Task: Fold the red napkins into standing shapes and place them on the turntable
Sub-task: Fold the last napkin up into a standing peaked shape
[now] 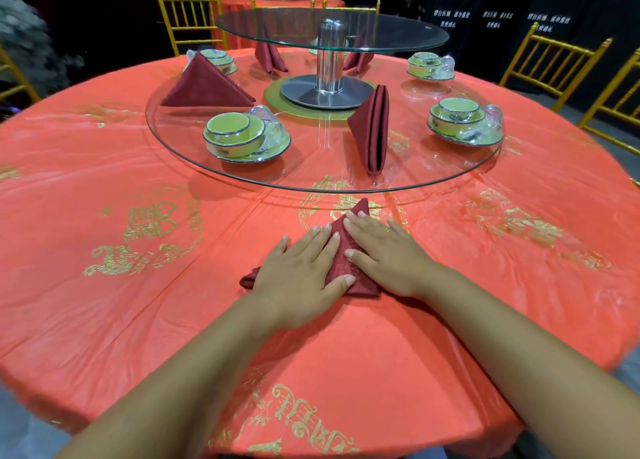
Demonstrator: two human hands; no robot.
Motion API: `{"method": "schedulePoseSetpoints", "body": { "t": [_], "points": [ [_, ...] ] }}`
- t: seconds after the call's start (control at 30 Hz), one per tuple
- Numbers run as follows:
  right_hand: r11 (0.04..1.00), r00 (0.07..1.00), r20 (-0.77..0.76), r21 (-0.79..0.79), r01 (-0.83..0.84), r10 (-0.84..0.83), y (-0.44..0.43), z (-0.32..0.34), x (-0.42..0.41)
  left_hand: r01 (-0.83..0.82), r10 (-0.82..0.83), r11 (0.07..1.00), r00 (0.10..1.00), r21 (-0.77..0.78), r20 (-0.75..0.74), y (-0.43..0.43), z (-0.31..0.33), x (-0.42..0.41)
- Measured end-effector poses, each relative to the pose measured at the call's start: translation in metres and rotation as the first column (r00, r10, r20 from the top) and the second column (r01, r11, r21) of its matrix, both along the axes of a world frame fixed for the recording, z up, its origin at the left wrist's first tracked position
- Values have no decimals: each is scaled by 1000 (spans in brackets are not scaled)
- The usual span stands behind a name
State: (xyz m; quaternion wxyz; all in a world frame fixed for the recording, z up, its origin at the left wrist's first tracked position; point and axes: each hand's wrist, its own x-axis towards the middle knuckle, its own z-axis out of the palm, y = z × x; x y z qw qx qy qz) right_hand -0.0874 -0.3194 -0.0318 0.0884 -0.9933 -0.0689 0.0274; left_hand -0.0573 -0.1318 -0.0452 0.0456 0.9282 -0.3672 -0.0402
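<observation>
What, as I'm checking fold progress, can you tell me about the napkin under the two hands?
The napkin is dark red cloth with a faint woven pattern, folded into a rough triangle whose tip points away, toward the glass turntable. It lies flat on the orange-red tablecloth, just short of the turntable's near rim, not on it. The left hand and right hand press on it with straight fingers, covering most of it. One corner pokes out beside the left hand.
</observation>
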Motion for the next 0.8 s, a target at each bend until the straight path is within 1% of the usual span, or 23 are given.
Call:
{"method": "schedulePoseSetpoints", "body": {
  "t": [0.13,0.2,0.23,0.33,0.4,0.43,0.47,0.53,0.6,0.63,0.7,0.8],
  "points": [
    [994,996,13,52,92,-93,-4,-4,16,-7,7,1000,1000,-4,9,0,0,-1],
    [986,988,41,83,144,-148,-6,-7,18,-4,4,1000,1000,-2,1,0,0,-1],
    [984,984,65,74,161,-166,-6,-9,18,1,0,1000,1000,3,-10,0,1,-2],
    [982,975,119,21,188,-189,-4,-14,17,21,-14,998,994,67,-113,0,11,2],
    [982,975,119,14,190,-190,-4,-15,18,33,-16,995,984,96,-179,-2,24,14],
    [982,976,111,11,190,-190,-5,-16,19,30,-16,997,982,70,-190,-5,31,21],
    [982,976,103,4,190,-190,-5,-17,19,17,-15,1000,985,11,-173,-9,37,29],
    [981,977,95,-14,193,-190,-6,-17,20,2,-17,988,995,-157,-94,-19,43,43],
    [982,977,102,-20,189,-186,-5,-17,20,62,-92,950,992,-307,-83,-29,40,51],
    [982,977,107,-14,186,-183,-5,-17,20,101,-141,937,985,-335,-99,-33,36,54],
    [983,978,98,-3,184,-183,-5,-17,20,153,-196,944,973,-292,-125,-36,23,56],
    [981,980,56,-24,192,-190,-6,-18,20,161,-180,976,976,-144,-126,-31,6,58]
  ]
}}
